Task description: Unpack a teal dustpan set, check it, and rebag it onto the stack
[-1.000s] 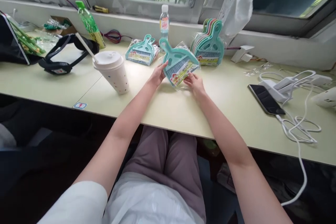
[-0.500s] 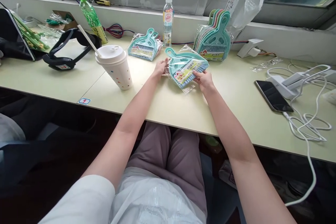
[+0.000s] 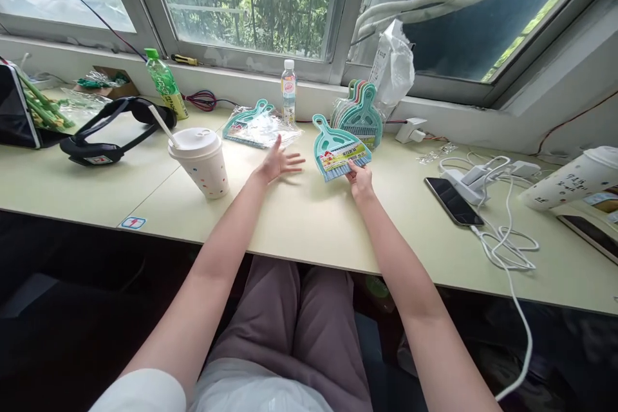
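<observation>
A teal dustpan and brush set [image 3: 338,153] with a yellow label is held by its lower right edge in my right hand [image 3: 361,179]. Its plastic wrapper is off. My left hand [image 3: 280,162] is open above the table, fingers spread and holding nothing. Just beyond it, a crumpled clear plastic bag [image 3: 277,131] lies over another teal dustpan set [image 3: 246,122]. Behind the held set, several dustpans in different colours [image 3: 363,112] stand stacked against the wall.
A white lidded cup with a straw [image 3: 200,164] stands left of my left hand. A water bottle [image 3: 288,93] and a green bottle [image 3: 165,82] are at the back. To the right lie a phone [image 3: 454,201], a power strip [image 3: 466,187] and white cables [image 3: 512,248].
The clear bag has come off the dustpan set and now lies on the other set. My left hand has let go and spread open. The view has tilted up and shifted right.
</observation>
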A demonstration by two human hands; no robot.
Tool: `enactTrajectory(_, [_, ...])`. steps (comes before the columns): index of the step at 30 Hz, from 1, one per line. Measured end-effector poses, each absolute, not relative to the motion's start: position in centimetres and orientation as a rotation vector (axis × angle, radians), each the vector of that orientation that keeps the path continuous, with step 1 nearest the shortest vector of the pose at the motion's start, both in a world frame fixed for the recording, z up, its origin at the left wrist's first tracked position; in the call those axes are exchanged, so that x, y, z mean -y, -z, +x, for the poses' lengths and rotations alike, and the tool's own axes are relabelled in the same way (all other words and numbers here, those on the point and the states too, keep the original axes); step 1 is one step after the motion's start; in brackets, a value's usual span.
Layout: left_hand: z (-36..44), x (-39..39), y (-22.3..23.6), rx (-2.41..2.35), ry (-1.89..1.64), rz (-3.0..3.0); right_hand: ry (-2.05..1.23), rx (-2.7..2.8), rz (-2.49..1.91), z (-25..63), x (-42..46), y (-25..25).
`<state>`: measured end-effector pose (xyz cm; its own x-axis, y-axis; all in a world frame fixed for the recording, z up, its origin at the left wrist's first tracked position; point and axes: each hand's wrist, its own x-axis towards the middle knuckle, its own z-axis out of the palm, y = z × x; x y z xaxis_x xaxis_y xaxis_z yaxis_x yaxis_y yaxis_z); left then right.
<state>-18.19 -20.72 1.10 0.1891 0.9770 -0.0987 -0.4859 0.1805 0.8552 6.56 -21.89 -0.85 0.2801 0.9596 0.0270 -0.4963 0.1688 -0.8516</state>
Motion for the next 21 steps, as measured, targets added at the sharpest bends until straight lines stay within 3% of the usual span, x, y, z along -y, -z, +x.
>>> enactTrajectory(3, [-16.0, 21.3, -0.8, -0.786, -0.969, 0.990, -1.252, 0.822, -0.849, 6.3, 22.2, 0.5])
enactTrajectory(10, [-15.3, 20.2, 0.4, -0.996, -1.395, 0.866, -1.561, 1.204, -1.048, 5.0, 23.0, 0.4])
enactTrajectory(21, [-16.2, 19.5, 1.0, -1.099, -1.283, 0.989, -0.979, 0.679, -0.914, 12.4, 22.3, -2.4])
